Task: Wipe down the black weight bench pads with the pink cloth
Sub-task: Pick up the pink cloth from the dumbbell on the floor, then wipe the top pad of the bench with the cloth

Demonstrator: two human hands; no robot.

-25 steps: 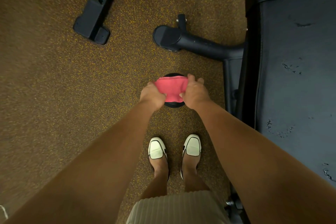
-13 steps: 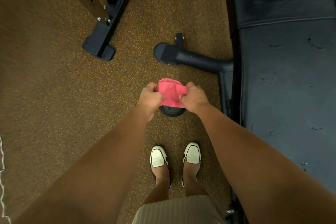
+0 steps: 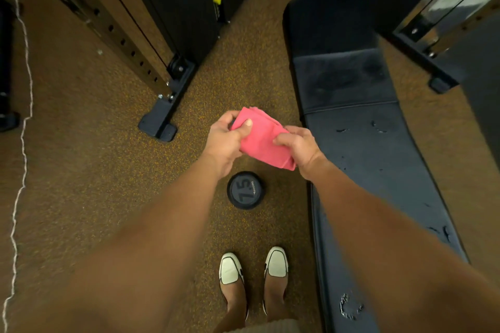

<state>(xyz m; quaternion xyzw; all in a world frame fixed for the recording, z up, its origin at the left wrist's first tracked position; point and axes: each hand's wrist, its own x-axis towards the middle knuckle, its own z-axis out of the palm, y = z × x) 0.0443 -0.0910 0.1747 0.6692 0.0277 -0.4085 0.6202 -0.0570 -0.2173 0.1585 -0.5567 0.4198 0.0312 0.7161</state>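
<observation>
Head view: both hands hold the pink cloth point(image 3: 261, 140) at the centre of the frame, above the floor and just left of the bench. The left hand point(image 3: 224, 140) pinches its upper corner and the right hand point(image 3: 297, 147) grips its lower edge. The cloth is soft, folded into a thick, matte wad. The long black pad point(image 3: 378, 170) is smooth vinyl, cracked and flaking in spots, and the shorter pad point(image 3: 343, 78) above it looks smudged. I judge that the torn patches could snag the cloth or shed flakes under hard rubbing. The round rubbery weight point(image 3: 245, 190) marked 7.5, on the speckled floor point(image 3: 81, 157) ahead of the shoes point(image 3: 230, 269), could trip a sideways step.
</observation>
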